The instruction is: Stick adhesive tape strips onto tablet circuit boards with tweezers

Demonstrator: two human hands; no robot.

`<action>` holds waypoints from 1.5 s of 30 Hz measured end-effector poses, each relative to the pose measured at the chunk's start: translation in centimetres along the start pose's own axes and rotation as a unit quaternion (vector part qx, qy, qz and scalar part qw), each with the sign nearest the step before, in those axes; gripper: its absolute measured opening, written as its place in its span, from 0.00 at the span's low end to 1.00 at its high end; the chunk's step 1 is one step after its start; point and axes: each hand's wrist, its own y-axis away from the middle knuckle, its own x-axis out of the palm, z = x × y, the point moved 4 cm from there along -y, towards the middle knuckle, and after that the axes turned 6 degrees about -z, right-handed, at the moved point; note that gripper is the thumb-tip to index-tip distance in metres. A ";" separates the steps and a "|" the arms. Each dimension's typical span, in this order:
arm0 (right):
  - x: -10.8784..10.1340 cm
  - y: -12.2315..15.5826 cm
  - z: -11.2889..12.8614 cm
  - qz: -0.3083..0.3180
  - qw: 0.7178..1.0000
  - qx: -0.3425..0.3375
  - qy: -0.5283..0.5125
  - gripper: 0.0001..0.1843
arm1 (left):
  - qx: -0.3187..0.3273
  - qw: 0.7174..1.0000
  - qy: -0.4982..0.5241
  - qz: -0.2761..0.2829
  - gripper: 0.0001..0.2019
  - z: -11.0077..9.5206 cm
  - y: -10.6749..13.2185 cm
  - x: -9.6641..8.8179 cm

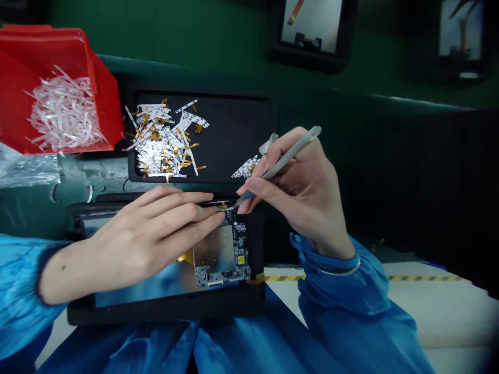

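left hand: fingers pinching dark slim tool | right hand: fingers gripping grey tweezers | both at circuit board top edge

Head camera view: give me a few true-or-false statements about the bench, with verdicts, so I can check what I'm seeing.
1. The right hand grips a pale grey pen-shaped tool. True.
2. The black tray lies to the right of the red bin. True.
3. The red bin holds silver-and-amber strips. False: it holds white strips; the silver-and-amber strips lie on the tray.
4. The left hand wears a glove. False: the left hand is bare.
5. The circuit board lies inside a black frame. True.
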 end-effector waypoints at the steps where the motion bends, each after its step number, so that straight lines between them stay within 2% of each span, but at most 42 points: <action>1: 0.0 0.0 0.0 -0.001 1.000 0.000 -0.002 0.19 | 0.000 1.000 -0.002 0.004 0.18 0.0 -0.1 0.0; 8: 0.0 0.0 -0.1 0.002 1.000 -0.014 -0.015 0.16 | 0.055 0.995 -0.069 0.041 0.17 0.2 -0.6 0.0; 11: 0.1 0.1 -0.4 0.002 1.000 -0.015 -0.015 0.16 | 0.060 0.996 -0.053 0.035 0.16 0.7 -1.1 -0.3; 15: 0.3 0.3 -0.4 -0.007 1.000 -0.018 -0.012 0.16 | 0.107 0.992 -0.066 0.026 0.16 0.5 -1.4 -0.6; 17: 0.2 0.4 -0.3 -0.025 0.999 -0.030 -0.026 0.15 | 0.100 0.991 -0.080 0.026 0.17 0.4 -1.2 -0.5; 22: -2.4 1.6 0.0 -0.114 0.983 -0.092 -0.111 0.07 | 0.056 0.993 -0.099 0.030 0.19 0.5 0.1 0.0; 25: -4.0 4.0 -0.3 -0.126 0.984 -0.097 -0.085 0.17 | 0.087 0.987 -0.125 0.045 0.20 0.3 0.3 0.3; 27: -4.2 6.2 -0.7 -0.117 0.990 -0.064 -0.035 0.19 | 0.110 0.980 -0.159 0.043 0.19 0.0 0.1 0.3; 30: -3.3 9.8 -1.0 -0.080 0.989 -0.030 0.119 0.14 | 0.125 0.971 -0.198 0.038 0.18 -0.9 -0.5 0.2; 32: -2.2 11.8 -1.2 -0.053 0.972 -0.029 0.226 0.09 | 0.130 0.968 -0.213 0.032 0.17 -1.2 -0.9 0.2; 34: -1.3 13.2 -1.5 -0.063 0.956 -0.033 0.284 0.02 | 0.134 0.971 -0.197 0.018 0.16 -1.1 -1.1 0.2; 36: -0.7 14.2 -2.0 -0.108 0.947 -0.039 0.301 0.06 | 0.115 0.984 -0.133 0.011 0.15 -0.5 -1.1 0.1; 39: 0.1 15.0 -2.8 -0.166 0.939 -0.055 0.296 0.08 | 0.047 0.997 -0.055 0.007 0.14 0.7 -0.9 -0.2; 41: 0.5 15.2 -3.1 -0.191 0.937 -0.070 0.284 0.08 | 0.033 0.998 -0.058 0.001 0.14 0.8 -0.8 -0.4; 45: 1.1 15.3 -3.3 -0.221 0.935 -0.109 0.254 0.08 | 0.049 0.995 -0.082 -0.007 0.14 0.3 -0.8 -0.5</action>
